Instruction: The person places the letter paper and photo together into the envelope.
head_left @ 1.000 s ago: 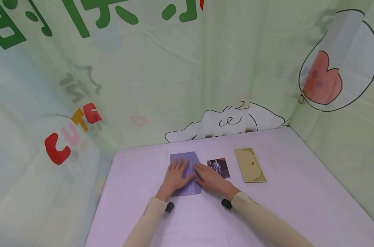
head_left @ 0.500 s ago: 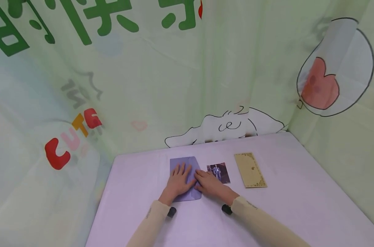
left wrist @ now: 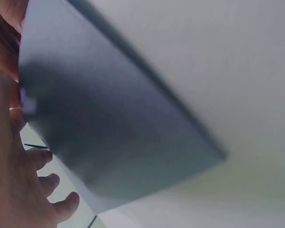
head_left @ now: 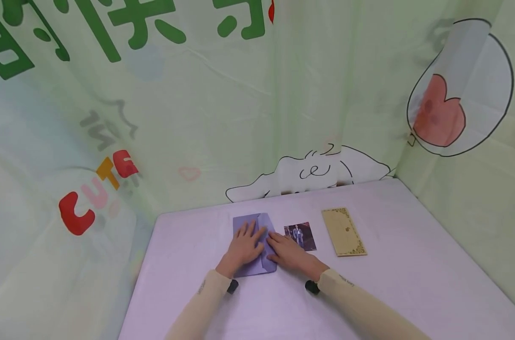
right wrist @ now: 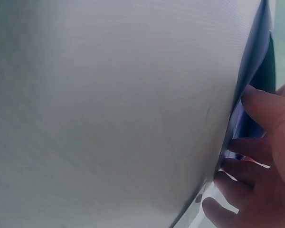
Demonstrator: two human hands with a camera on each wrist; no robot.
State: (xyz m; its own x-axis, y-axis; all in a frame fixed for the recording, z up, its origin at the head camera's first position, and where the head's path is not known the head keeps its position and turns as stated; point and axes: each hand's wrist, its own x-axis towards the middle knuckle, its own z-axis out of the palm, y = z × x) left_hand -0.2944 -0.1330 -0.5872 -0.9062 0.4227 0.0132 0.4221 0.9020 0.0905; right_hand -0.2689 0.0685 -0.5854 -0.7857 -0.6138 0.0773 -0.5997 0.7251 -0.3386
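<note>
A purple envelope (head_left: pixel 247 270) lies on the table, its flap (head_left: pixel 267 265) along the right side and standing a little off the body. My left hand (head_left: pixel 243 246) rests on it with fingers spread, the index finger and thumb reaching to the flap's edge. From the right, my right hand (head_left: pixel 289 250) touches the flap side with fairly straight fingers. In the right wrist view, the thumb of the right hand (right wrist: pixel 261 166) meets a bent, dark-lined edge of the envelope (right wrist: pixel 251 61). Blurred grey-blue envelope paper (left wrist: pixel 104 118) fills the left wrist view beside the left hand (left wrist: pixel 19 166).
A small printed photo (head_left: pixel 302 236) lies just right of the envelope, partly behind the right hand. Farther right is a beige rectangular card or board (head_left: pixel 344 232) with an ornate border. The pale lilac tabletop (head_left: pixel 189 245) ends against a printed curtain (head_left: pixel 223 118) at the back.
The left hand has shifted slightly, its index finger and thumb now spread wider at the flap. The flap's edge shows as a darker line. The right hand, photo and beige piece stay in place.
</note>
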